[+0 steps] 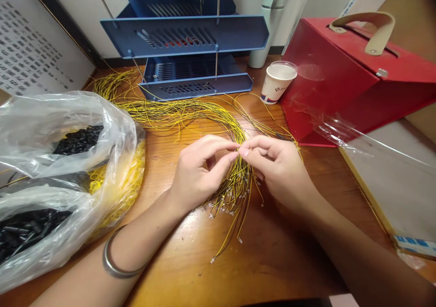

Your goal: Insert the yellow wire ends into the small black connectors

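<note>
A long bundle of thin yellow and black wires (pixel 190 109) runs across the wooden table and bends down toward me. Small clear tips (pixel 225 202), like tiny LEDs, end many of the wires. Over the bend, my left hand (pixel 204 168) pinches thumb and forefinger together at a wire. My right hand (pixel 274 161) meets it there, its thumb and forefinger closed at the same spot. The fingertips of both hands almost touch. What exactly lies between them is too small to make out, though it appears to be a wire.
Clear plastic bags (pixel 117 139) at the left hold small black pieces (pixel 80 140) and yellow rings (pixel 119 184). Behind the wires stands a blue file tray (pixel 190 39). A paper cup (pixel 277 82), a pale bottle (pixel 262 39) and a red box (pixel 327 80) are at the back right.
</note>
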Available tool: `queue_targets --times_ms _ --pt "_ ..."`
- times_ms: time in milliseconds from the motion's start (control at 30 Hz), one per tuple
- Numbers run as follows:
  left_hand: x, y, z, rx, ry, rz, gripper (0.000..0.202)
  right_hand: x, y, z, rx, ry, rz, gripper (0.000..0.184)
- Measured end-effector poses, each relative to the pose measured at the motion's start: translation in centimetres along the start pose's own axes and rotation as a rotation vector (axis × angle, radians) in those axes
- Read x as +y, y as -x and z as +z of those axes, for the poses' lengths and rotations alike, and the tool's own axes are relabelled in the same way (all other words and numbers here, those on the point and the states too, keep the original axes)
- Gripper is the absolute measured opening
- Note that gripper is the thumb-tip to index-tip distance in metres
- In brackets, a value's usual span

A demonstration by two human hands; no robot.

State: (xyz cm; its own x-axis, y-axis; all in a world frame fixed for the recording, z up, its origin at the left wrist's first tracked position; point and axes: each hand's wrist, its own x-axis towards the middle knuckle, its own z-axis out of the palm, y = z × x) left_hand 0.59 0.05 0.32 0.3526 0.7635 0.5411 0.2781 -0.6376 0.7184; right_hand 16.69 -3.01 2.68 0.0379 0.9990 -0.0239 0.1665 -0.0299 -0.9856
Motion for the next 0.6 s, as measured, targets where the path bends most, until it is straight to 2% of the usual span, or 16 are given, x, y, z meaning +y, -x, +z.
queue_targets --times_ms 200,400,600 --pt "0.12 -0.25 -0.05 0.024 -0.022 -0.037 0.007 -0.07 0.09 0.17 0.011 0.072 -0.038 0.015" --pt "0.04 -0.13 0.09 0.031 -0.023 -0.088 0.009 0.14 0.25 0.05 0.041 0.266 -0.134 0.014" --pt "-0.08 -0.14 0.35 0.038 0.11 -0.16 0.008 0.18 0.25 0.07 0.064 0.357 -0.192 0.012"
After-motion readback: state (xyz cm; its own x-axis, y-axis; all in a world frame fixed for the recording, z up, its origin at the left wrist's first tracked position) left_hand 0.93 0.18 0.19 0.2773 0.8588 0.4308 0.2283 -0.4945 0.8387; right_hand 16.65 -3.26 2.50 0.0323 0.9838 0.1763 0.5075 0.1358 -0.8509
